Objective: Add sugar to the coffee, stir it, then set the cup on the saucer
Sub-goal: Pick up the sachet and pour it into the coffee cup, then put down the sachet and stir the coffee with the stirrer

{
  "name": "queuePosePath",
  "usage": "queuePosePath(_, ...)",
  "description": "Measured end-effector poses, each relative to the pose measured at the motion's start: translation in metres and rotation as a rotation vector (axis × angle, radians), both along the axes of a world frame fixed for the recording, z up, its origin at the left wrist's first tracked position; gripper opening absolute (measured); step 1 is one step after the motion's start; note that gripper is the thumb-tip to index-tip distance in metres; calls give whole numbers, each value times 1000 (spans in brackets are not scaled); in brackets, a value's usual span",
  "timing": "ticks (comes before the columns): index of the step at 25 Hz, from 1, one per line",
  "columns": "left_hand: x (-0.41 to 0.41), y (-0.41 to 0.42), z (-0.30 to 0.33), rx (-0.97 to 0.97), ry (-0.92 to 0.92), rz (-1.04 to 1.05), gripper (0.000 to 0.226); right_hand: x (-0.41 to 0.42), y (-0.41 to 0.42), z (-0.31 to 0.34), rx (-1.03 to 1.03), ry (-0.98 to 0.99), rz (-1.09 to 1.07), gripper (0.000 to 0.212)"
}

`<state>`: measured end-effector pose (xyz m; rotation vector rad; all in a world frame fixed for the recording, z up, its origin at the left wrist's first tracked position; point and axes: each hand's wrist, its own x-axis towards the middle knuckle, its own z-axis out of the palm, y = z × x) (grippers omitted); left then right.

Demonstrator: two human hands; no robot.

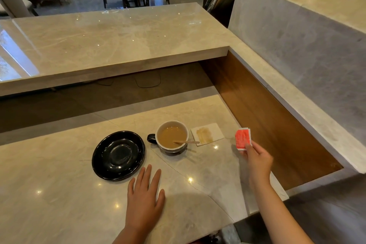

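A cup (pixel 172 151) with a dark handle on its left stands on the marble counter (pixel 59 194), filled with light brown coffee (pixel 170 134). A wooden stirrer (pixel 187 142) leans in it, sticking out to the right. The empty black saucer (pixel 118 155) lies just left of the cup, apart from it. My right hand (pixel 258 161) pinches a red and white sugar packet (pixel 242 139) right of the cup, above the counter's edge. My left hand (pixel 145 198) rests flat on the counter in front of the saucer, fingers spread, holding nothing.
A white napkin (pixel 212 131) with a brown stain lies just right of the cup. A raised marble ledge (pixel 111 41) runs behind the counter and a wood-lined wall (pixel 263 113) closes the right side. Chairs stand in the far background.
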<state>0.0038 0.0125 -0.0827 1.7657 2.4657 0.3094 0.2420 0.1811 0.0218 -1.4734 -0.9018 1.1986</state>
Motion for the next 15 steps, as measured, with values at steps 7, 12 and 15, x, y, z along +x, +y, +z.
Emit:
queuePosePath(7, 2, 1, 1, -3, -16, 14, 56, 9, -9, -47, 355, -700, 98, 26)
queuePosePath(12, 2, 1, 1, -17, -8, 18, 56, 16, -13, -79, 474, -1061, 318, 37)
queuePosePath(15, 2, 2, 2, -31, 2, 21, 56, 14, -10, -76, 471, -1115, 356, 34)
